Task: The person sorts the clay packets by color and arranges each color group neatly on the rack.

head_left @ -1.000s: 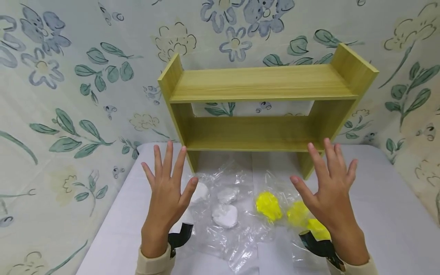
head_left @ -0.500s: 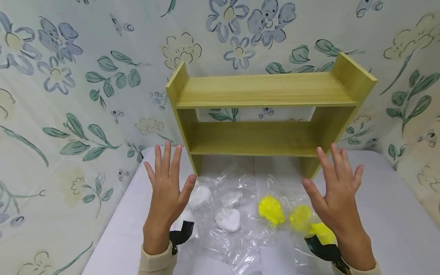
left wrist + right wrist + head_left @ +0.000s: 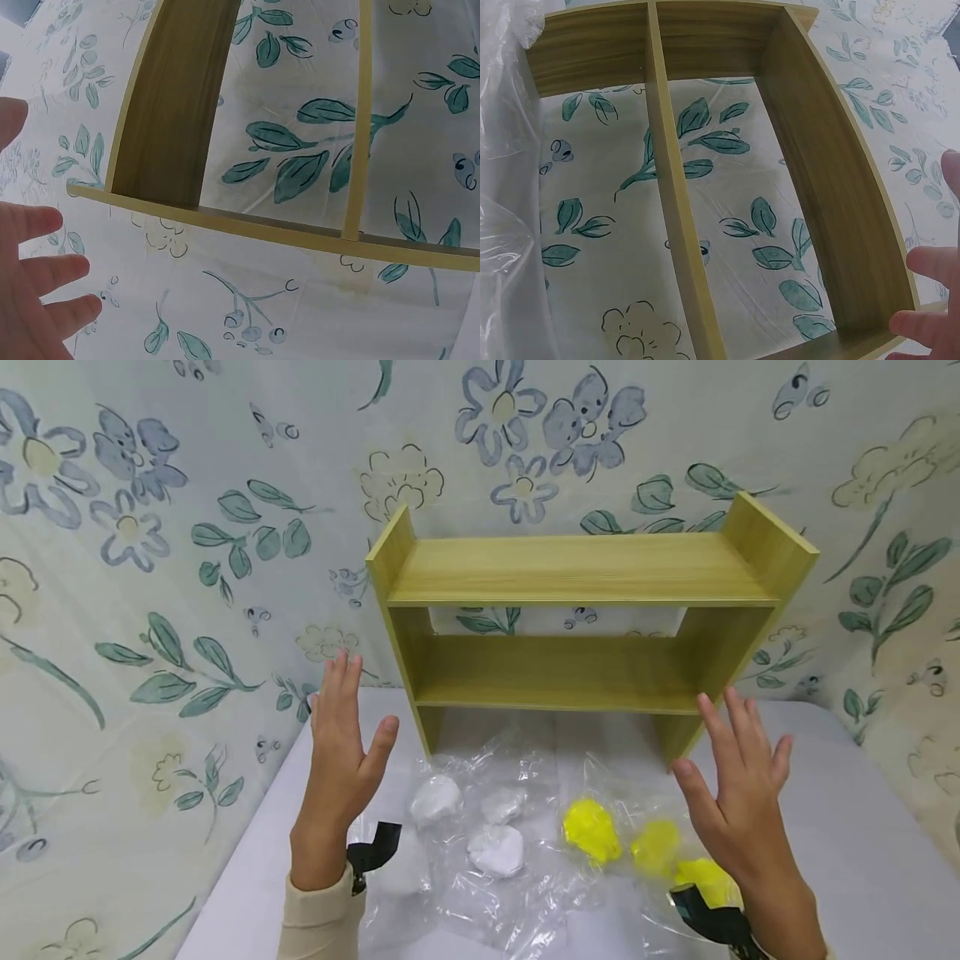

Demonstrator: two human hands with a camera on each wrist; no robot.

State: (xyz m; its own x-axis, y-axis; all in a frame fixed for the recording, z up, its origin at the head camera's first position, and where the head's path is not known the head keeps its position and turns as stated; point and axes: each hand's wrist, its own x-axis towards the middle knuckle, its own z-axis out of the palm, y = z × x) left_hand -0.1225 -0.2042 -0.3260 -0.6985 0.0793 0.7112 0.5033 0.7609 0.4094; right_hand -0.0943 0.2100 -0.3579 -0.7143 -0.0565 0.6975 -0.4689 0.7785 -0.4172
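Note:
Both hands are raised above a white table, palms facing forward, fingers straight, holding nothing. My left hand [image 3: 341,752] hovers beside the left post of a yellow-green wooden shelf [image 3: 585,568], its fingers [image 3: 37,292] at the left edge of the left wrist view. My right hand [image 3: 738,793] floats by the shelf's right leg; fingertips [image 3: 930,262] show at the right edge of the right wrist view. Below and between the hands lie clear plastic bags with white lumps [image 3: 495,847] and yellow lumps [image 3: 592,831].
The shelf [image 3: 802,150] stands at the back of the white table [image 3: 862,852] against a floral cloth backdrop [image 3: 187,568]. Crinkled clear plastic [image 3: 517,902] spreads across the table's front. Black straps [image 3: 371,852] sit at both wrists.
My left hand has moved left and up, away from the white lumps, its fingers closer together. My right hand has sunk slightly. The view has tilted, so the shelf sits lower.

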